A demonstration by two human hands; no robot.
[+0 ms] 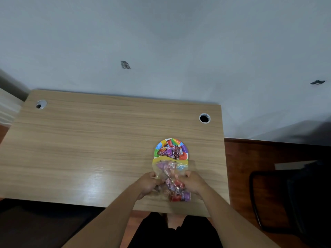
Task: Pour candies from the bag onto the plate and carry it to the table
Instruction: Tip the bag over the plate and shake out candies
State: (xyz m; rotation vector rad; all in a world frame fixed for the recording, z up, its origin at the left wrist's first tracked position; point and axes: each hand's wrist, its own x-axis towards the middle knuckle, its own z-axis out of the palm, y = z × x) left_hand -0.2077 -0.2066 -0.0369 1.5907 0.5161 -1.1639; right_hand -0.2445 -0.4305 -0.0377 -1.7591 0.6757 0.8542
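Observation:
A small round plate with a bright multicoloured rim sits on the wooden desk, right of centre. Several wrapped candies in red and purple lie heaped on it. A clear plastic bag with a yellow zip edge hangs just in front of the plate, its mouth over the plate's near rim. More candies remain in the bag's lower end. My left hand grips the bag's left side and my right hand grips its right side.
The light wooden desk stands against a grey wall and has two round cable holes near its back corners. A dark chair stands on the reddish floor to the right of the desk.

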